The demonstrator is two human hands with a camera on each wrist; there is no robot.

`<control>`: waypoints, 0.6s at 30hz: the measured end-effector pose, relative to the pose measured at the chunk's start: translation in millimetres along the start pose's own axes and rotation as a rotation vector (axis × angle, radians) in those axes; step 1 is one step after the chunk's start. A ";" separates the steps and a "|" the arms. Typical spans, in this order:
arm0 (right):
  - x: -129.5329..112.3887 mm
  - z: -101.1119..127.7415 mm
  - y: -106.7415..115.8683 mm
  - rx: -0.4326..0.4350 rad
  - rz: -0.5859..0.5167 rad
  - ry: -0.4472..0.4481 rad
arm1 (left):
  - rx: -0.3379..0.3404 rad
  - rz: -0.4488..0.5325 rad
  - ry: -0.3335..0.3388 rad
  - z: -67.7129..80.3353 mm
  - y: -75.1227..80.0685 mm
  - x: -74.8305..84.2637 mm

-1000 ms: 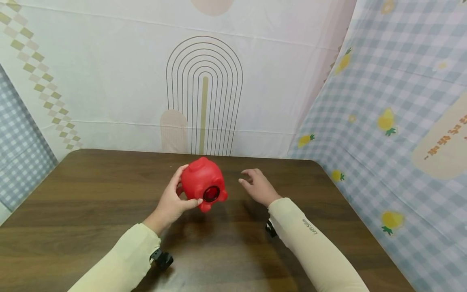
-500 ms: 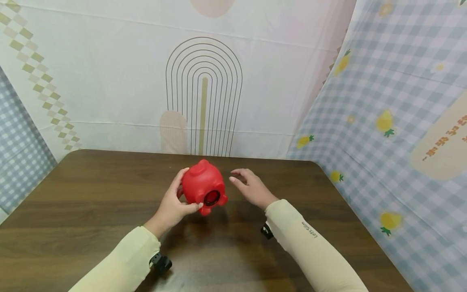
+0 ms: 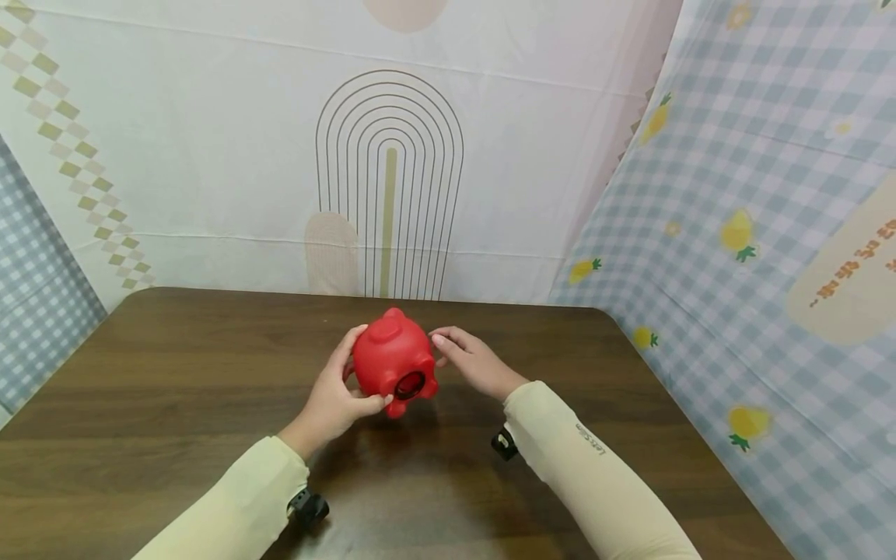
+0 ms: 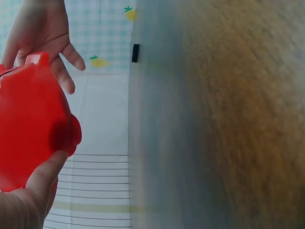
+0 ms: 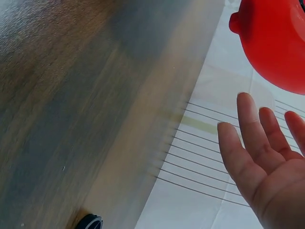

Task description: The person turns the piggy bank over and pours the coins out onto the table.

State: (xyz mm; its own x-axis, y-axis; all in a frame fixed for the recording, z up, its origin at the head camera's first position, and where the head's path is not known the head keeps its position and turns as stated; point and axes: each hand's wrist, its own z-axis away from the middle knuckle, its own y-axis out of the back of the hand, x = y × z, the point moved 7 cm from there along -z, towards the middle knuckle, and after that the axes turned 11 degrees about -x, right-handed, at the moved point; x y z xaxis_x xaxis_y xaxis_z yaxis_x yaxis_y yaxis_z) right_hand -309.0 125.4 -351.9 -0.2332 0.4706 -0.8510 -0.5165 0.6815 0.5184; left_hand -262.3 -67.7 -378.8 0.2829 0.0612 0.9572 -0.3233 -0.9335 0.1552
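My left hand (image 3: 329, 408) grips a round red piggy bank (image 3: 386, 351) from its left side, holding it above the table. Stubby feet stick out around a black-ringed round plug (image 3: 410, 386) that faces down toward the front right. In the left wrist view, the left thumb (image 4: 43, 179) presses on the red body (image 4: 28, 119). My right hand (image 3: 483, 369) is beside the bank's right side, fingers extended and loosely bent. The right wrist view shows a gap between the fingers of the right hand (image 5: 281, 176) and the bank (image 5: 276, 43).
A dark wooden table (image 3: 175, 373) lies beneath both hands. Behind it hangs a white patterned cloth (image 3: 231, 155), and a blue checked cloth (image 3: 700, 272) hangs on the right. Each wrist carries a small black camera (image 3: 308, 507) on a strap.
My right hand has moved left, closer to the piggy bank. The bank has shifted slightly right and down, turning a little in my left hand's grip.
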 end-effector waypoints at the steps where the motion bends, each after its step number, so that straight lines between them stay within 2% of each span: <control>1: 0.0 -0.4 -0.5 -0.005 -0.006 -0.006 | -0.006 -0.004 -0.002 0.2 -0.8 0.3; 12: -5.3 -1.7 -9.1 -0.085 -0.135 -0.020 | -0.019 -0.116 -0.006 3.7 -8.2 2.5; 18: -6.6 -1.7 -12.3 -0.137 -0.114 -0.043 | -0.010 -0.240 -0.036 6.4 -11.0 6.3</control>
State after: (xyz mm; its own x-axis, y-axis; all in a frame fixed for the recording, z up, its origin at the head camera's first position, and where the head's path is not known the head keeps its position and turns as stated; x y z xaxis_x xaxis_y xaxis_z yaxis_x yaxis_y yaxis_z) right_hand -302.5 112.9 -352.8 -0.1324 0.4202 -0.8977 -0.6460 0.6504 0.3997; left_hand -251.1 -59.3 -376.0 0.3844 0.2685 0.8832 -0.2519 -0.8899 0.3802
